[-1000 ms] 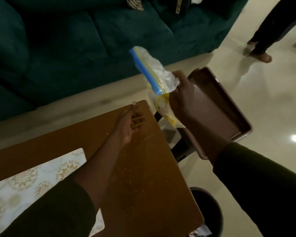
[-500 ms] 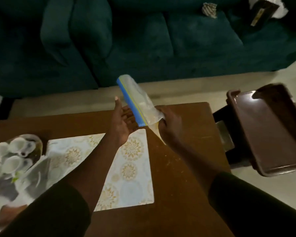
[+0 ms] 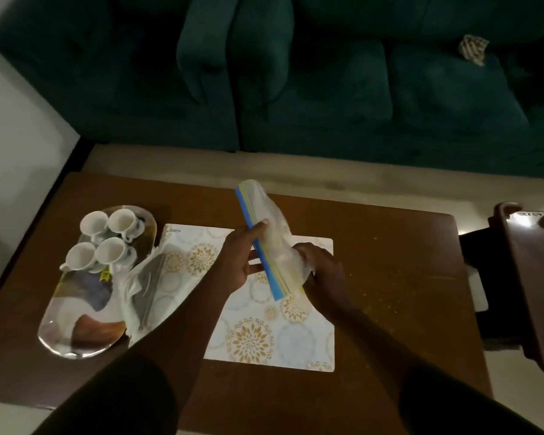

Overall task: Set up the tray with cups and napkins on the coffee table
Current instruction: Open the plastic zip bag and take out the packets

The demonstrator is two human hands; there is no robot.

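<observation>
Hands meet over the placemat (image 3: 264, 312) at the middle of the coffee table (image 3: 390, 277). The right hand (image 3: 322, 271) is bunched tight around the lower end of a clear zip bag (image 3: 264, 227) with a blue seal strip; the left hand (image 3: 237, 260) is half closed, thumb and fingers pinching the strip partway up. What the bag holds cannot be made out, though napkins seem likely.

To the left, the tray (image 3: 76, 334) lies flat on the table with four white cups (image 3: 107, 243) grouped at its far end, and a crumpled plastic wrapper (image 3: 142, 290) sits against its right edge. A second, dark tray (image 3: 528, 277) rests on a stand just off the table's right side. Beyond the table stands the green sofa (image 3: 296, 89).

Risks, as I judge them: a sharp tug on the seal could tear the thin bag or spill its contents. An elbow swinging left could knock the cups, which stand close together. The loose wrapper could also snag and drag the tray.
</observation>
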